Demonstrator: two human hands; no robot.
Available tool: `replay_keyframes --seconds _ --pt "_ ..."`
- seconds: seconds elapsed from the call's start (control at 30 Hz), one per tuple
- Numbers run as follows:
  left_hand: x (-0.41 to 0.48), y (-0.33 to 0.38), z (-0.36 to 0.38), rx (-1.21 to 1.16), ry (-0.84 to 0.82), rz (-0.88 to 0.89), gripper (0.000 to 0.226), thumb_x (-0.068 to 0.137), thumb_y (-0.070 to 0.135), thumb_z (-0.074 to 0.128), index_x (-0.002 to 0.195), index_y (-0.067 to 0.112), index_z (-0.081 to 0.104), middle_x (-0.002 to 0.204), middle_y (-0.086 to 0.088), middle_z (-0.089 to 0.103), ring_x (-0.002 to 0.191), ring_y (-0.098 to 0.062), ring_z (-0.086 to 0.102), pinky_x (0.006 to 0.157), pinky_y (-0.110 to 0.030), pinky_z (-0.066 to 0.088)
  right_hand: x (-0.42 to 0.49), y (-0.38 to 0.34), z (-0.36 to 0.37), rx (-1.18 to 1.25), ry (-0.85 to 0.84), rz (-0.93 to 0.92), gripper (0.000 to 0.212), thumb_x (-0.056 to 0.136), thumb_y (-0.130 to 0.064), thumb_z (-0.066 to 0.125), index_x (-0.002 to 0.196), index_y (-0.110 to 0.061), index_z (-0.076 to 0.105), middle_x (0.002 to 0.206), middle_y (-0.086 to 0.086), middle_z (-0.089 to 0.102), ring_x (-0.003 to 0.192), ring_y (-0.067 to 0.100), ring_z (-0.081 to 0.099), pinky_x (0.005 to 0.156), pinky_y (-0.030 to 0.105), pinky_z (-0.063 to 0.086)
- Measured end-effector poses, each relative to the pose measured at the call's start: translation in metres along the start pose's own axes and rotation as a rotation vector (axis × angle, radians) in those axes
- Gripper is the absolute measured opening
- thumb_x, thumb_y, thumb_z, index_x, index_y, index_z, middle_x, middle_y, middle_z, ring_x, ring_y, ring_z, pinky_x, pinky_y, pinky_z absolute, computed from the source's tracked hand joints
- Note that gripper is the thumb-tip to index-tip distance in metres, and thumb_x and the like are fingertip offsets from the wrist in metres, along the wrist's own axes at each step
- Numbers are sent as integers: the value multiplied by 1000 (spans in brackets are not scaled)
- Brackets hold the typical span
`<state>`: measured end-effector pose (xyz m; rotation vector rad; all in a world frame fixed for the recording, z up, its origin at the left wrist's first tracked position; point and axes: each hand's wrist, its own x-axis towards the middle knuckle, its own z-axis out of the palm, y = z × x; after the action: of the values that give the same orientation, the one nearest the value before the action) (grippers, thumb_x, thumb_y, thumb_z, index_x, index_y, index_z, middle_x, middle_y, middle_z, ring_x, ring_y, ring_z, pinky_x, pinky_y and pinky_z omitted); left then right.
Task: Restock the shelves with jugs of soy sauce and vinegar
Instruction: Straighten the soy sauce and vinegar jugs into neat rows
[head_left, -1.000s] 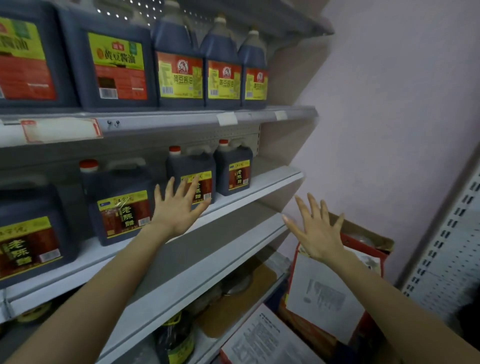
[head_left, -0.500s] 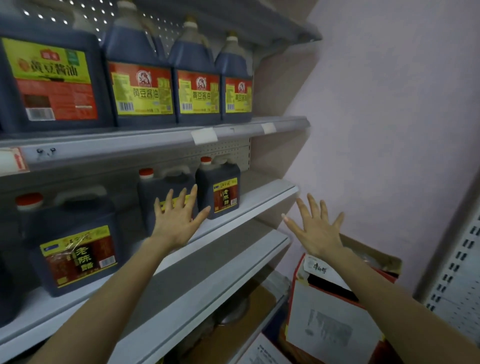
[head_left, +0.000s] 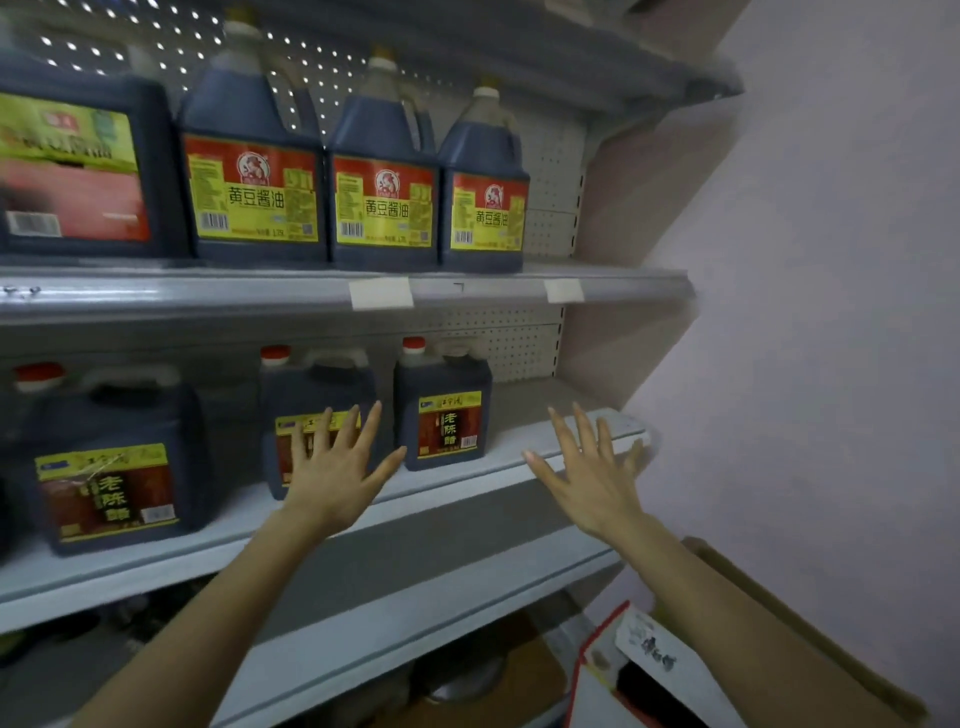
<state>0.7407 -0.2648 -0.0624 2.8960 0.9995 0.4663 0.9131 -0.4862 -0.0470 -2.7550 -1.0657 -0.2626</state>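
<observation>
Dark vinegar jugs with red caps stand on the middle shelf (head_left: 519, 457): one at the left (head_left: 114, 467), one in the centre (head_left: 317, 395) and the rightmost (head_left: 444, 410). Tall soy sauce jugs (head_left: 384, 176) with red and yellow labels line the upper shelf (head_left: 467, 288). My left hand (head_left: 332, 467) is raised with fingers spread in front of the centre vinegar jug, holding nothing. My right hand (head_left: 592, 473) is also spread and empty, in front of the bare right end of the middle shelf.
A pale wall (head_left: 805, 312) closes off the right side. An open cardboard box (head_left: 753, 623) with a red and white flap sits at the lower right, under my right forearm. A lower shelf (head_left: 415, 613) juts out below my arms.
The view has swung up and to the right, so the shelves sit lower and nearer. Both hands stay spread and empty, now raised in front of the middle shelf.
</observation>
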Motion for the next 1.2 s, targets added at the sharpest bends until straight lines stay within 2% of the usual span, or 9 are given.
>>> replay_keyframes --seconds 0.13,0.3,0.5,0.63,0.8,0.97,1.03,1.1,1.2 --pt "-17 10 8 67 15 -74 100 57 74 -21 144 25 -24 161 -3 -8 147 -27 -12 115 -50 -10 17 19 8 7 -37 -59 74 92 -69 14 153 -32 -4 161 1 -13 148 29 -8 110 66 -6" --pt "-34 2 3 167 -25 -120 102 57 73 -22 149 27 -18 161 -3 -10 147 -27 -13 113 -54 -13 12 24 25 3 -90 -107 84 83 -75 5 153 -30 0 161 2 -11 148 29 -10 109 66 -9" --pt "-32 -7 2 161 -32 -143 99 52 77 -27 137 25 -32 160 -3 -14 146 -27 -15 112 -50 -16 19 12 45 -19 -92 -115 88 78 -78 -1 153 -31 -3 161 1 -12 148 29 -10 110 67 -5" --pt "-27 -15 17 73 -45 -158 96 63 76 -20 145 27 -24 160 -3 -13 146 -26 -15 114 -53 -12 20 -1 67 -76 -122 -147 106 59 -82 -20 152 -33 -7 161 0 -14 148 30 -10 109 68 -5" --pt "-26 -20 23 66 -67 -149 109 36 79 -45 133 30 -34 159 -1 -15 146 -24 -17 113 -51 -15 44 -21 74 -21 -137 -158 106 60 -83 -18 152 -32 -7 161 1 -14 147 29 -12 108 68 -5" --pt "-3 -29 25 17 -45 -186 107 46 83 -31 137 27 -31 160 2 -13 146 -23 -16 114 -50 -13 74 -45 76 44 -137 -231 117 51 -86 -26 152 -32 -7 160 -1 -16 147 29 -11 109 68 -4" --pt "10 -26 26 25 -47 -190 106 52 80 -26 145 28 -25 161 2 -12 147 -22 -15 114 -51 -12 90 -53 74 98 -123 -257 102 66 -85 -17 152 -32 -7 160 -1 -19 147 28 -12 110 67 -3" --pt "26 -20 22 26 -30 -192 100 58 74 -21 148 29 -20 161 3 -11 147 -21 -15 115 -50 -11 111 -59 70 167 -96 -272 84 82 -76 5 152 -32 -7 160 -2 -19 147 28 -12 110 66 0" --pt "57 -8 11 45 13 -181 91 68 73 -14 149 32 -17 161 4 -8 147 -20 -13 115 -47 -11 147 -61 61 266 -50 -269 81 86 -72 18 152 -33 -7 159 -2 -20 147 28 -12 109 68 -1"
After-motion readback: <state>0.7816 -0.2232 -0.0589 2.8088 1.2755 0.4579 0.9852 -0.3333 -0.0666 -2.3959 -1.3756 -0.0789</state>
